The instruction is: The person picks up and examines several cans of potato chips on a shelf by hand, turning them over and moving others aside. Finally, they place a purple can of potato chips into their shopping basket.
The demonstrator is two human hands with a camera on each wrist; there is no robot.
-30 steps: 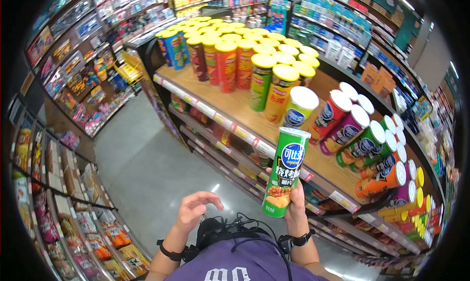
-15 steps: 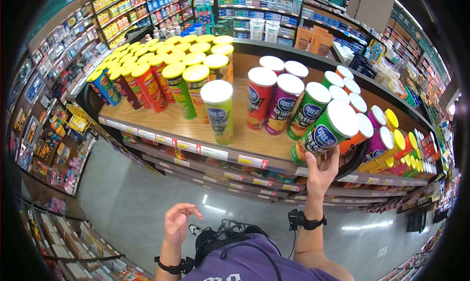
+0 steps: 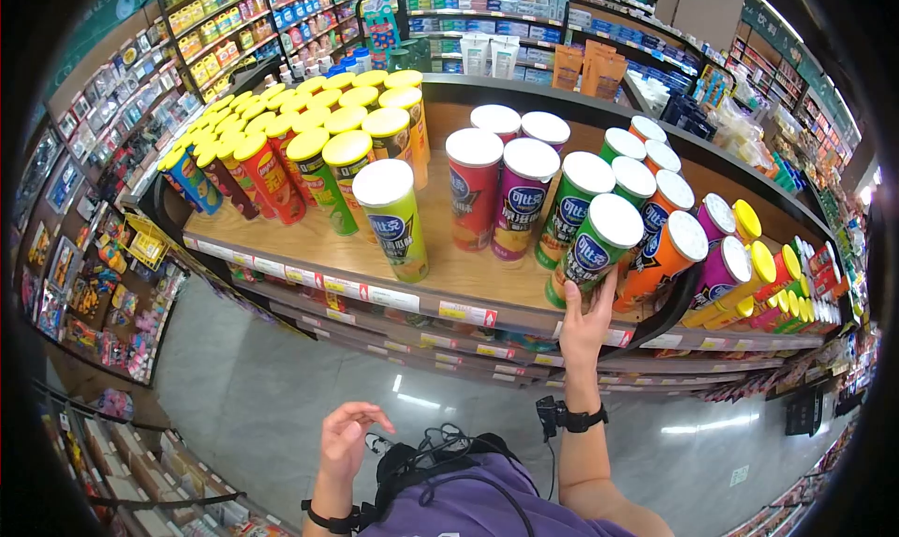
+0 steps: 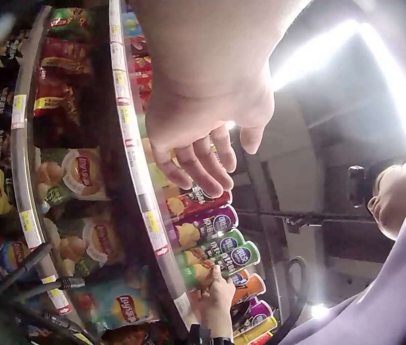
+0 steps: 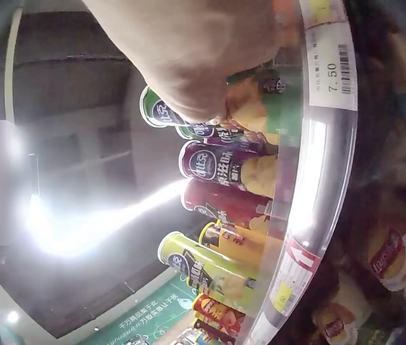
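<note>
My right hand grips the lower part of a green potato chip can with a white lid, thumb on one side and fingers on the other. The can stands at the shelf's front edge, in front of other green cans and beside an orange can. In the right wrist view the hand covers much of the green can. My left hand is held low before my body, fingers loosely bent, with nothing in it.
On the wooden shelf, purple and red cans stand left of the green ones. A lime-green can stands farther left, by rows of yellow-lidded cans. Chip bags fill lower shelves.
My right hand has carried the green can from in front of my body to the shelf's front edge, in line with the green cans. My left hand has stayed low. The view has turned right.
</note>
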